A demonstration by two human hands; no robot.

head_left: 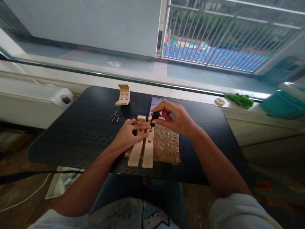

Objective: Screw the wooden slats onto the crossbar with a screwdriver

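Note:
My right hand (175, 116) is closed around the black handle of a short screwdriver (155, 115). Its shaft points down at a hole in the right one of two pale wooden strips (148, 154). The left wooden strip (136, 154) lies beside it, and each has an upturned block at the far end. My left hand (130, 135) presses across both strips, thumb and index finger on either side of the screwdriver's tip. A screw under the tip is too small to make out. Beneath the strips lies a brown slab in bubble wrap (166, 144).
A curved wooden piece with holes (124, 95) stands at the back of the dark table (95, 133). Several screws (115, 116) lie left of my hands. A lit phone (154, 102) sits behind them. A radiator (35, 95) is at left, a green cloth (240, 100) on the sill.

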